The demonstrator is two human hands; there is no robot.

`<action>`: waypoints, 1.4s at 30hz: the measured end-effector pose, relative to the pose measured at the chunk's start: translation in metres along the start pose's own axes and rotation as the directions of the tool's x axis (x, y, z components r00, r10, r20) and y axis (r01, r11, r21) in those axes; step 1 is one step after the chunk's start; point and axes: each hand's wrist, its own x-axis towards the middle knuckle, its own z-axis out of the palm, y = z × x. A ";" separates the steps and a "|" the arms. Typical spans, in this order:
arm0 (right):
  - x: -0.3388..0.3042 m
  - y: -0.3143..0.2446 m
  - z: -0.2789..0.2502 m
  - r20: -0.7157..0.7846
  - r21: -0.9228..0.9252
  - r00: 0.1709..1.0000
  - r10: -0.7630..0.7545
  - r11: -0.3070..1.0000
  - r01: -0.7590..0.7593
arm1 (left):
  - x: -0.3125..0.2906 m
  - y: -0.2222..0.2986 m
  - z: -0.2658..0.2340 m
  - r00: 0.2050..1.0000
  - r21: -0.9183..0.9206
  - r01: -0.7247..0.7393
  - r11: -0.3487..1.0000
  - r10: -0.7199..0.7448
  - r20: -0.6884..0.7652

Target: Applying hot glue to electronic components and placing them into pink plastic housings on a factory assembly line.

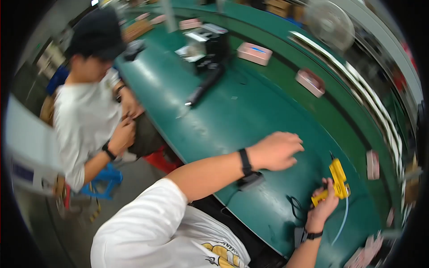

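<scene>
My right hand (325,203) is wrapped round the handle of a yellow glue gun (338,176), held above the green bench. Its dark nozzle points away from me, and a pale, bendy glue stick or tube (344,223) trails from its rear end. Over the middle of the bench reaches my left hand (277,151), its fingers apart and somewhat blurred, holding nothing. Each wrist wears a black band with a dark box-shaped device. A black cable (294,207) loops on the bench beside my right hand.
The green bench (237,116) carries a black machine (209,47) and a black rod-shaped tool (205,87). Pink boxes (254,53) line its far side; a fan (330,27) stands behind. At left sits a co-worker (91,116) with hands together, near a blue stool (103,181).
</scene>
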 end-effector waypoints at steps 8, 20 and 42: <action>0.000 -0.002 0.003 0.066 -0.013 0.998 -0.020 1.000 0.021 | 0.025 0.005 -0.049 0.596 0.406 0.208 0.890 0.214 -0.774; -0.003 0.001 -0.006 0.148 0.050 0.989 0.018 0.998 -0.025 | 0.011 -0.045 -0.037 0.456 -0.414 0.344 0.843 -0.535 -0.711; 0.000 -0.001 0.006 -0.026 0.156 1.000 0.012 0.988 -0.008 | 0.099 0.003 0.022 0.970 0.096 0.171 0.980 -0.151 -0.192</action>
